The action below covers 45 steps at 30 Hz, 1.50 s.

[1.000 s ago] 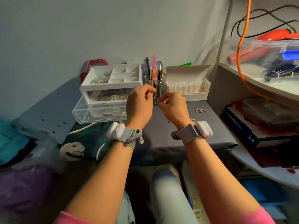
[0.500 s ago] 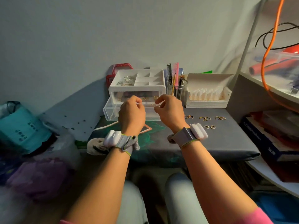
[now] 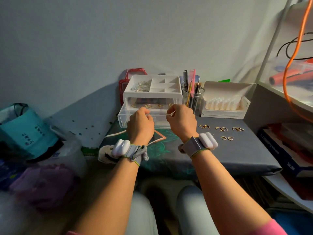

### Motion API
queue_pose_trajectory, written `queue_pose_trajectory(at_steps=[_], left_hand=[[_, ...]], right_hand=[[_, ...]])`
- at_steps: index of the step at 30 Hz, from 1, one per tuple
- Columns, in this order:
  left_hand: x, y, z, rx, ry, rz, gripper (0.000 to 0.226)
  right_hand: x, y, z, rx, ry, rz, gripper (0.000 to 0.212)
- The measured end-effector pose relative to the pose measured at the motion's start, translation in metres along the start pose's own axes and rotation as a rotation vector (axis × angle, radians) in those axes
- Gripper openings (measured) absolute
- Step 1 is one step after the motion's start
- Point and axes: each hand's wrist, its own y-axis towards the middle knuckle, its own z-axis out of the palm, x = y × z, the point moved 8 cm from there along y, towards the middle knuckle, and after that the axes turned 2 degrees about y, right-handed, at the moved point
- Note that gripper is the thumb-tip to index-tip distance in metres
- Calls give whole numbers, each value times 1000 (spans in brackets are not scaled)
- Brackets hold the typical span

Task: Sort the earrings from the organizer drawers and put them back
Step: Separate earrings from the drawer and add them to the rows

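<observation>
A white organizer (image 3: 176, 94) with open top compartments stands at the back of the grey mat (image 3: 237, 153). Its clear lower drawer (image 3: 122, 118) is pulled out, and gold earrings (image 3: 153, 106) show through the upper drawer's front. Several pairs of gold earrings (image 3: 221, 128) lie in a row on the mat to the right. My left hand (image 3: 140, 127) hovers over the open drawer with fingers curled in a pinch. My right hand (image 3: 182, 121) is beside it, thumb and forefinger pinching. The thin earring they hold barely shows.
A glass cup (image 3: 194, 99) of combs and brushes and an open white box (image 3: 225, 112) stand right of the organizer. A shelf with an orange cable (image 3: 292, 65) and stacked books (image 3: 277, 150) is at the right. A teal bag (image 3: 25, 131) and plastic bags lie at the left.
Both hands have moved forward from in front of the glass cup to the organizer's pulled-out drawer and drawn slightly apart. The camera has pulled back, bringing the row of earrings into view.
</observation>
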Motion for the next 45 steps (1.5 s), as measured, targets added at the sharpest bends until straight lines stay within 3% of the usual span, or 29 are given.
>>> queue_pose_trajectory(at_steps=[28,45], left_hand=[[-9,71,33,84,-11,33,24],[-10,94,45,48,-1,48,5]], right_hand=[[2,72,16,-44,-71,-36,11],[-5,90,24,-124,-76,-38,15]])
